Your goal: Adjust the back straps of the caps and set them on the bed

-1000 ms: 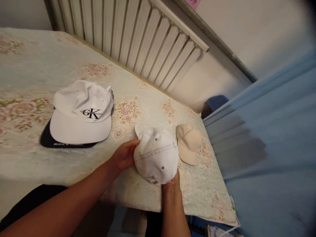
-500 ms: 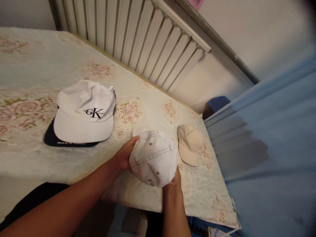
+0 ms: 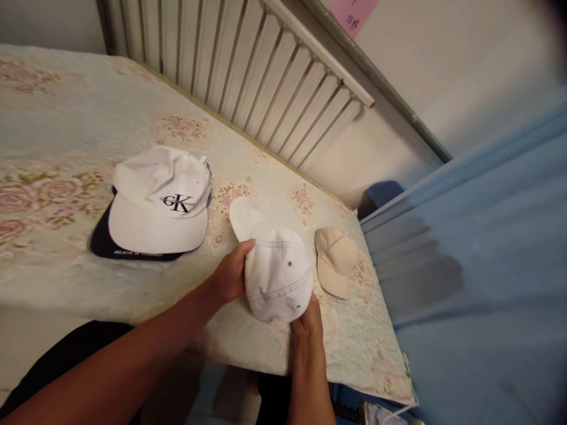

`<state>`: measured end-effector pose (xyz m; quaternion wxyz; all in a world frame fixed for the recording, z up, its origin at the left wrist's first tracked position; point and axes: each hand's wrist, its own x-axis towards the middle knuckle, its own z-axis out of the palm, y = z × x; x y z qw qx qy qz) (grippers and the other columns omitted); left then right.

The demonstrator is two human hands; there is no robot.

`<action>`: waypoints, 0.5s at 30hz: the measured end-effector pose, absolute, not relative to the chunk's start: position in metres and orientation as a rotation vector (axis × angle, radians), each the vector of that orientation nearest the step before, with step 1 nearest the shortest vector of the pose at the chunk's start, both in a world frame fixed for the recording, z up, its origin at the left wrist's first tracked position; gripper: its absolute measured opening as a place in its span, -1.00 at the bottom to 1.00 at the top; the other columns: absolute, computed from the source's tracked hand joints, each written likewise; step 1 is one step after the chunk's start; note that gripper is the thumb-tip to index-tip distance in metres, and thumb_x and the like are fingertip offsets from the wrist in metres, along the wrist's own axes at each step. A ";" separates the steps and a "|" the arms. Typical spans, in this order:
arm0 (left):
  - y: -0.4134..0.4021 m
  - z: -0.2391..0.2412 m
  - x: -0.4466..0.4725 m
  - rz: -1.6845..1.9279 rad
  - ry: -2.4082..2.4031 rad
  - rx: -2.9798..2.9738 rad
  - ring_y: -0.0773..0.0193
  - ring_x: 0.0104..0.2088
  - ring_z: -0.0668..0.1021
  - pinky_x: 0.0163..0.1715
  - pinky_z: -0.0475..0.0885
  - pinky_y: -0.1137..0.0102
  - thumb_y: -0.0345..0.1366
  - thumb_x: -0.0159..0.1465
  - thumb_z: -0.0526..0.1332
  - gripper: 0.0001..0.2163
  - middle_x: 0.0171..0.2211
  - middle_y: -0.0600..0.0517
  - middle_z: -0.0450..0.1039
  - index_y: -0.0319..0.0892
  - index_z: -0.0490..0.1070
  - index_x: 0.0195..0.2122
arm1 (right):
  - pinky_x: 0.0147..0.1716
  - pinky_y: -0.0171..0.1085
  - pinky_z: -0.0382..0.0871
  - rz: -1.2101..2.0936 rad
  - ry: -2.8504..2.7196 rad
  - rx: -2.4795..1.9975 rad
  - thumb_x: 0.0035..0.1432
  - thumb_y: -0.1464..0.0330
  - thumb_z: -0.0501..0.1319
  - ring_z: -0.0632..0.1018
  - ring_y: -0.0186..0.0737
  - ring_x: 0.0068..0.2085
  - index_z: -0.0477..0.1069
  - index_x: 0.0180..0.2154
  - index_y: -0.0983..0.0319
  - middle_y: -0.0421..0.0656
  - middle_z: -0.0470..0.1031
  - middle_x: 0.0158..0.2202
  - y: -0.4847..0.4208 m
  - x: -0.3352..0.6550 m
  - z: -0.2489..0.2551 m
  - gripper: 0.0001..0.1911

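A plain white cap [image 3: 277,271] rests near the front edge of a floral bed cover [image 3: 57,124], its brim pointing away to the upper left. My left hand [image 3: 233,276] grips its left side with curled fingers. My right hand [image 3: 305,321] holds its near rim from below. Just to the right lies a small beige cap [image 3: 335,260]. To the left a white cap with a black "CK" logo [image 3: 162,200] sits on top of a dark navy cap [image 3: 104,243].
A white slatted rail [image 3: 248,65] runs along the far side of the bed. A blue wall or curtain [image 3: 487,265] stands to the right. The bed's corner [image 3: 401,389] ends close to my right arm. A pink note [image 3: 352,12] is on the wall.
Both hands have turned the white cap, so its brim now shows at the upper left. The cap has come down flatter on the cover.
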<state>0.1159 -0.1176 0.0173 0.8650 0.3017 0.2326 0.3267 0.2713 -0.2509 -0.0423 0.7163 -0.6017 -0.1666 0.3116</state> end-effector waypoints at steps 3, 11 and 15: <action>-0.128 0.025 0.108 0.855 0.568 0.913 0.03 -0.03 0.51 0.03 0.37 0.24 -0.06 0.16 0.17 -0.68 -0.26 -0.09 0.58 -0.24 0.50 -0.30 | -0.30 -0.30 0.48 0.653 -0.241 -1.367 -0.16 0.29 0.41 0.59 -0.28 -0.34 0.51 -0.34 0.26 -0.18 0.62 -0.36 -0.271 0.268 -0.040 -0.72; -0.183 0.049 0.110 0.941 0.638 1.266 0.09 -0.11 0.54 0.01 0.36 0.29 -0.07 0.29 0.05 -0.62 -0.23 -0.07 0.57 -0.28 0.49 -0.17 | -0.43 -0.32 0.44 0.418 -0.421 -1.525 -0.01 0.21 0.33 0.53 -0.34 -0.49 0.45 -0.26 0.26 -0.18 0.59 -0.41 -0.319 0.235 0.028 -0.70; -0.211 0.056 0.113 0.962 0.734 1.412 0.11 -0.26 0.56 -0.15 0.43 0.31 -0.11 0.30 0.00 -0.62 -0.43 -0.04 0.54 -0.28 0.49 -0.34 | -0.32 -0.25 0.46 0.346 -0.706 -1.539 0.09 0.23 0.27 0.54 -0.31 -0.40 0.45 -0.20 0.25 -0.13 0.58 -0.29 -0.321 0.210 0.077 -0.73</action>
